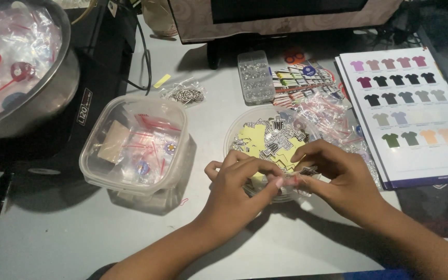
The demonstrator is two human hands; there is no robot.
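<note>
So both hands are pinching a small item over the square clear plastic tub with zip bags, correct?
Not quite. In the head view the left hand and right hand meet over the round clear plastic container of yellow and black cutouts; the square clear plastic tub sits apart to their left.

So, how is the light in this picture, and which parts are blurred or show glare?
Head view: the light is dim and uneven, the corners nearly black; both hands, left hand and right hand, cast soft shadows on the grey table; glare shows on the metal bowl and the clear square tub; the fingertips are slightly blurred.
</note>
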